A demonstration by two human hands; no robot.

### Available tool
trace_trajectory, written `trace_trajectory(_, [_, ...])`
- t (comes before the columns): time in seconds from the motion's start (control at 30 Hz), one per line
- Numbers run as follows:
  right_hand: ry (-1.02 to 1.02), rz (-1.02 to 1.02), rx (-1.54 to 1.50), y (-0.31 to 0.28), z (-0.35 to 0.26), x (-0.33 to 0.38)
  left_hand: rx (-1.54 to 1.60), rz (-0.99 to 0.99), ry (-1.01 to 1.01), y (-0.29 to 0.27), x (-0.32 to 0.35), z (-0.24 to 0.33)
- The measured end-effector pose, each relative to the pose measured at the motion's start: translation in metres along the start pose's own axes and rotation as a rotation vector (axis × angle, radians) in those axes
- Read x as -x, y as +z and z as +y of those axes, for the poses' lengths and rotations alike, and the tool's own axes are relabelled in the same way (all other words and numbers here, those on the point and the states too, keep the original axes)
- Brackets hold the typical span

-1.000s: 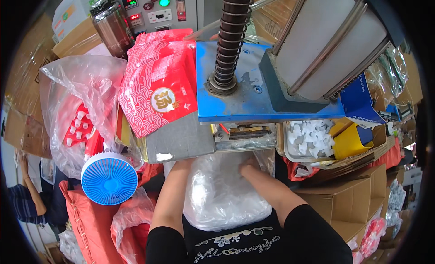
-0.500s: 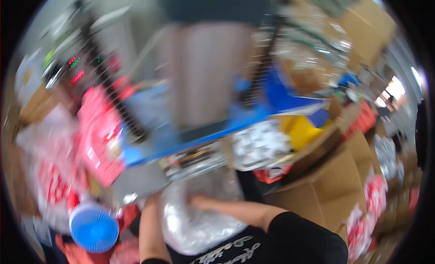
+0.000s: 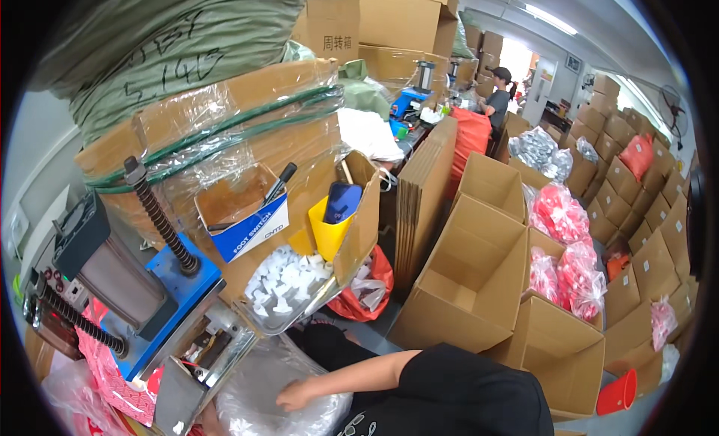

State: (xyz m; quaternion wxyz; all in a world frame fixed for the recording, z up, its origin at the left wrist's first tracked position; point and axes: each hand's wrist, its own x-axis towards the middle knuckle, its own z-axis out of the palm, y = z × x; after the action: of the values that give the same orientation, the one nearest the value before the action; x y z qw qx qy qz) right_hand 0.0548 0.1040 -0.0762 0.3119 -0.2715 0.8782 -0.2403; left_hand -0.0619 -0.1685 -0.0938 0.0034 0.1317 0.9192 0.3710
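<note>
My right hand (image 3: 294, 395) rests on a large clear plastic bag (image 3: 251, 376) in my lap, its fingers curled down and closed on the film. At the bottom left my left hand (image 3: 210, 421) shows only in part, between the bag and a grey metal plate (image 3: 182, 398); its fingers are hidden. Just beyond the bag stands a blue press (image 3: 176, 279) with a thick cylinder and two spring-covered posts. Beside the press, a metal tray (image 3: 278, 327) holds many small white plastic pieces (image 3: 284, 282).
A blue-and-white carton (image 3: 251, 226) and a yellow bin (image 3: 328, 230) holding a phone (image 3: 343, 201) stand behind the tray. Open cardboard boxes (image 3: 468, 279) and bags of pink items (image 3: 580, 279) are on the right. Farther back, a person (image 3: 498, 99) stands near a red sack (image 3: 470, 132).
My view has swung to the right, so the press now sits at the left and the boxes fill the right. My right hand stays at the plastic bag.
</note>
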Motion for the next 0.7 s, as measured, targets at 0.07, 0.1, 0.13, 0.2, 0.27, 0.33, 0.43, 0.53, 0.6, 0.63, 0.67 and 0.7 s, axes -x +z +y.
trace_trajectory(0.07, [-0.064,0.095,-0.04,0.01,-0.009,0.031,0.439,0.031,-0.04,-0.014,0.028,0.026])
trace_trajectory(0.1, [-0.138,0.176,-0.085,0.016,-0.018,0.043,0.652,0.065,-0.069,-0.025,0.041,0.029])
trace_trajectory(0.13, [-0.164,0.162,-0.083,0.021,-0.024,0.052,0.639,0.088,-0.083,-0.028,0.056,0.019])
trace_trajectory(0.2, [-0.256,0.537,-0.287,0.028,-0.038,0.068,0.681,0.226,-0.217,-0.018,0.11,-0.027])
trace_trajectory(0.27, [-0.236,0.578,-0.253,0.029,-0.054,0.084,0.292,0.09,-0.407,-0.004,0.184,-0.081])
trace_trajectory(0.33, [-0.211,0.663,-0.098,0.035,-0.034,0.094,0.668,0.117,-0.702,0.026,0.174,0.03])
trace_trajectory(0.43, [-0.261,0.486,0.019,0.04,-0.039,0.086,1.003,0.229,-0.756,0.025,0.188,0.055])
trace_trajectory(0.53, [-0.264,0.452,0.021,0.034,-0.049,0.095,0.993,0.117,-0.77,0.031,0.187,0.046])
trace_trajectory(0.6, [-0.261,0.456,0.03,0.029,-0.047,0.096,0.978,0.021,-0.79,0.035,0.186,0.035])
trace_trajectory(0.63, [-0.249,0.475,0.02,0.031,-0.046,0.098,0.965,-0.039,-0.809,0.029,0.185,0.041])
trace_trajectory(0.67, [-0.23,0.499,0.006,0.034,-0.047,0.1,0.946,-0.121,-0.827,0.028,0.186,0.032])
trace_trajectory(0.7, [-0.257,0.486,0.009,0.035,-0.049,0.104,0.965,-0.166,-0.825,0.029,0.187,0.024])
